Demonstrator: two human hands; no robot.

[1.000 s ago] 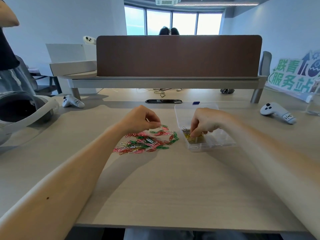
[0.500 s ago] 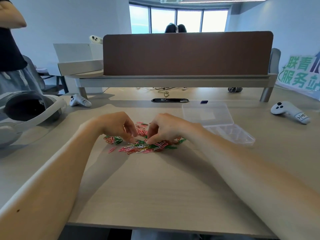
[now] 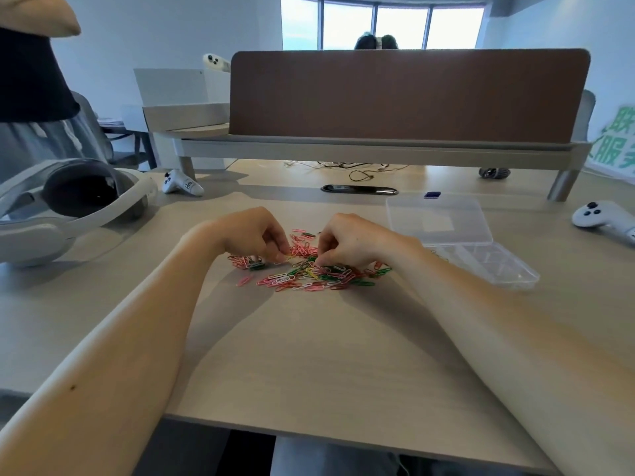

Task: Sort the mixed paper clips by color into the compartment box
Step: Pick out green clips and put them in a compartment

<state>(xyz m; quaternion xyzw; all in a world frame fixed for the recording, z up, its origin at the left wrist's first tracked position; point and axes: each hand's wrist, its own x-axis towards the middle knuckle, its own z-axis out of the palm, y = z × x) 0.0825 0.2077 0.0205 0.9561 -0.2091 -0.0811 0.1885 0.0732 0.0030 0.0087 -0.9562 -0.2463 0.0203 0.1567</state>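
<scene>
The clips (image 3: 309,278) lie in a mixed pile on the table (image 3: 309,355). The left hand (image 3: 251,235) is over the pile's left edge, fingers curled, thumb and forefinger drawn together. The right hand (image 3: 354,242) is over the pile's middle, curled fingertips down among the clips. I cannot tell whether either hand holds a clip. The box (image 3: 488,267) sits right of the pile with its lid (image 3: 436,221) open.

Bare forearms (image 3: 154,321), hands (image 3: 252,235) (image 3: 350,242), grey trousers (image 3: 330,458) at lower edge
</scene>
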